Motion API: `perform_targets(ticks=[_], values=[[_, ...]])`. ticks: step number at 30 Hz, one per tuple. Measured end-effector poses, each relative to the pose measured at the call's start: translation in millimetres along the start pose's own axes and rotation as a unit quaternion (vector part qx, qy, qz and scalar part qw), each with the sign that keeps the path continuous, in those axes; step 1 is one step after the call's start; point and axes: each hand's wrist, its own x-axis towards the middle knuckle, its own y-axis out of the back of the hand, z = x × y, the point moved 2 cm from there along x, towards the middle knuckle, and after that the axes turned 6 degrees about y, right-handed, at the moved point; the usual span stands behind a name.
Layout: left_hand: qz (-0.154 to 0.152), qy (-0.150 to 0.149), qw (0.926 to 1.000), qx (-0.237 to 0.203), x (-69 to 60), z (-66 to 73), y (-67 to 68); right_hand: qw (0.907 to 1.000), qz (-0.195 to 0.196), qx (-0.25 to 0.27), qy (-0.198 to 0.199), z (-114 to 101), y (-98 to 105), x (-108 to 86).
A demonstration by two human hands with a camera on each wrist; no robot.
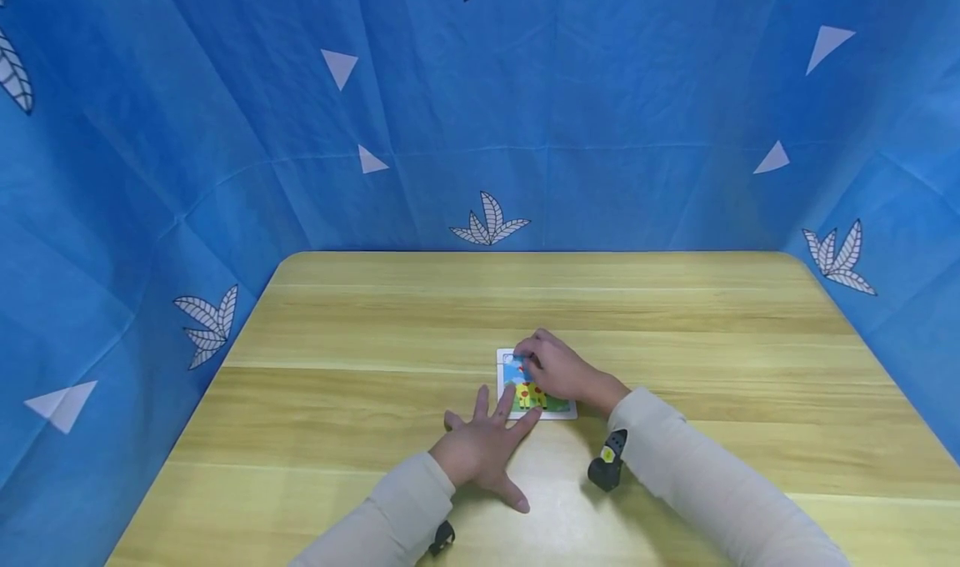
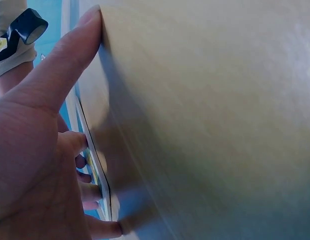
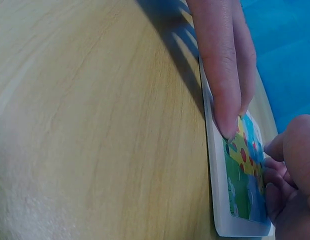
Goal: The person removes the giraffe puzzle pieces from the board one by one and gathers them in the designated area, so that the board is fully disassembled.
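Observation:
A small white-bordered picture board (image 1: 558, 414) with a giraffe-like yellow and red figure lies flat on the wooden table. My left hand (image 1: 487, 450), fingers spread, rests at its near left edge, with fingertips on the board. My right hand (image 1: 558, 371) is over the board's upper right part, its fingers bent toward the picture; whether something is pinched there cannot be told. In the right wrist view the board (image 3: 240, 227) shows green, blue and yellow areas, with left-hand fingers (image 3: 222, 75) on it and the right hand (image 3: 295, 175) at its far side.
The wooden table (image 1: 337, 325) extends around the board on all sides. A blue cloth (image 1: 450, 92) with white leaf and triangle prints hangs behind and beside it. Dark wrist devices (image 1: 607, 463) are strapped at both sleeves.

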Motion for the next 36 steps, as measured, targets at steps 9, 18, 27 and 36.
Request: perform_targets(ticks=[9, 18, 27, 36], values=[[-0.002, 0.004, 0.9999, 0.011, -0.8, 0.1, 1.0, 0.9999, 0.002, 0.010, -0.002, -0.1, -1.3, 1.0], [-0.004, 0.008, 0.9998, 0.017, -0.5, 0.2, 1.5, 0.9998, 0.005, 0.019, -0.003, 1.1, -3.4, 1.4], [0.000, 0.009, 0.9996, 0.025, -0.6, 0.8, 1.1, 0.9993, 0.016, 0.031, -0.012, 2.5, -3.4, 1.5], [0.005, 0.008, 0.9999, 0.014, -1.1, 1.0, 1.1, 0.9986, 0.033, 0.032, -0.028, 1.3, -3.1, 2.9]])
